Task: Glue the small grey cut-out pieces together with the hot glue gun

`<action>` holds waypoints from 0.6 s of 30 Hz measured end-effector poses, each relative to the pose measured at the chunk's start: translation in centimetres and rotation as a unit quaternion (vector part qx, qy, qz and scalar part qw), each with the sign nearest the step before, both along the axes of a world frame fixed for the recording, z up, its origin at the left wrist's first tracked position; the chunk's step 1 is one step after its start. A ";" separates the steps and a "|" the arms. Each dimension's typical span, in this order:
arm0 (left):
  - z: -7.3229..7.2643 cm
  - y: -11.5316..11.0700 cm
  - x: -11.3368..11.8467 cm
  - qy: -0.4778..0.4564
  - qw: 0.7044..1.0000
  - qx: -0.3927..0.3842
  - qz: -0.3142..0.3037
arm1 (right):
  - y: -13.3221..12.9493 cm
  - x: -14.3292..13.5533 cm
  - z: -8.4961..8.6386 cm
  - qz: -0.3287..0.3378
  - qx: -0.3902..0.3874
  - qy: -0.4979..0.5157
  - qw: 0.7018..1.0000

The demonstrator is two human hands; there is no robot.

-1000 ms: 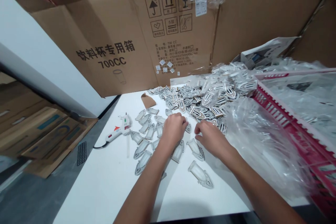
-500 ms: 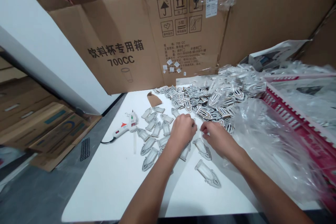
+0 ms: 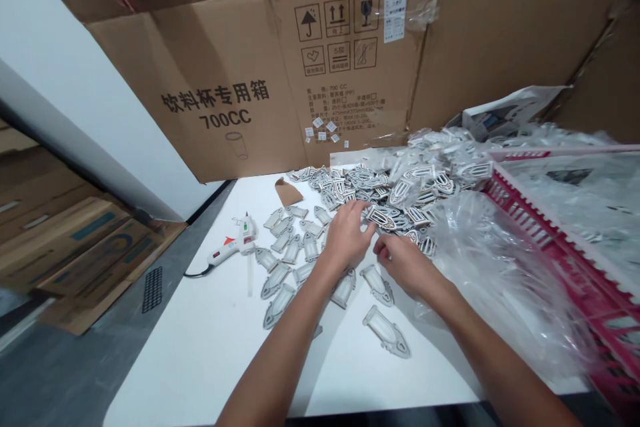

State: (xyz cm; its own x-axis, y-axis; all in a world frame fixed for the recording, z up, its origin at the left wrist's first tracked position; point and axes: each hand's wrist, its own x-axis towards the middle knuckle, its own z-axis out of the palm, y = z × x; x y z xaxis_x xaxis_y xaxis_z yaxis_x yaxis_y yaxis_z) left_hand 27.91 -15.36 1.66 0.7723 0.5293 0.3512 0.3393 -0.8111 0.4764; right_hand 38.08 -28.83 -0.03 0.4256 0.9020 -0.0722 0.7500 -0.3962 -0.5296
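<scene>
My left hand [image 3: 350, 232] reaches to the near edge of a heap of grey and white flat pieces [image 3: 363, 180], its fingers extended and apart over the pieces. Just to its right is my right hand [image 3: 403, 260], fingers curled together; whatever lies between its fingertips is too small to make out. Below it, a grey piece [image 3: 377, 284] lies on the white table [image 3: 200, 353], and another grey piece [image 3: 387, 331] rests nearer the front edge. Several more such pieces [image 3: 311, 247] are spread left of my left hand, partly hidden by my forearm.
A white glue gun [image 3: 233, 245] with a cable lies at the left, a clear stick [image 3: 250, 275] beside it. Brown paper [image 3: 289, 193] is behind. Clear plastic bags [image 3: 495, 280] and a pink basket [image 3: 555, 247] stand right. A large carton [image 3: 225, 47] closes off the back.
My left hand has moved slightly forward to the heap, and its fingers have stretched out. My right hand stays close by with curled fingers. The whole view has shifted slightly.
</scene>
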 end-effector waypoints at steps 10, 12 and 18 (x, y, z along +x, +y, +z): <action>0.7 1.0 0.9 0.018 0.999 -0.004 -0.037 | -0.7 -0.1 1.6 0.050 0.015 -0.026 0.998; 0.9 1.1 -0.7 0.033 0.999 -0.012 -0.028 | -0.7 -0.2 1.7 0.044 0.012 -0.026 0.999; 1.0 0.6 -4.0 0.100 0.992 0.012 -0.074 | -0.5 -1.0 2.0 -0.011 -0.023 -0.007 1.000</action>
